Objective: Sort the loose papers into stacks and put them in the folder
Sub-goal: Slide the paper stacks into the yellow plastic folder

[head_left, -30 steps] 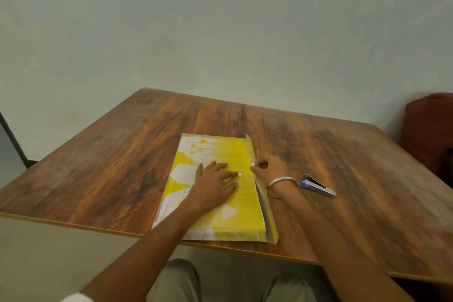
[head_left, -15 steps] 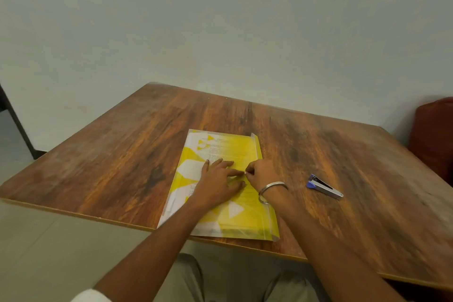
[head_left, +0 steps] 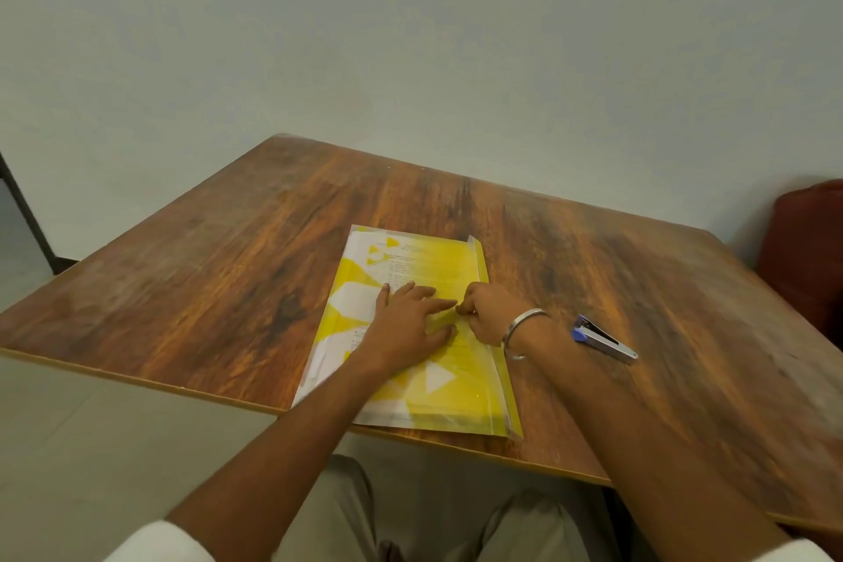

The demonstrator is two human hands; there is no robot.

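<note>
Lying at the near edge of the table [head_left: 182, 278], the yellow folder [head_left: 438, 269] has the left hand [head_left: 406, 324] flat on it, fingers straight. The right hand [head_left: 488, 315], fingers curled, pinches the folder's right flap. A stapler [head_left: 602, 339] lies further right.

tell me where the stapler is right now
In the head view the stapler lies on the wooden table, right of the yellow folder, just beyond the right hand's wrist.
</note>
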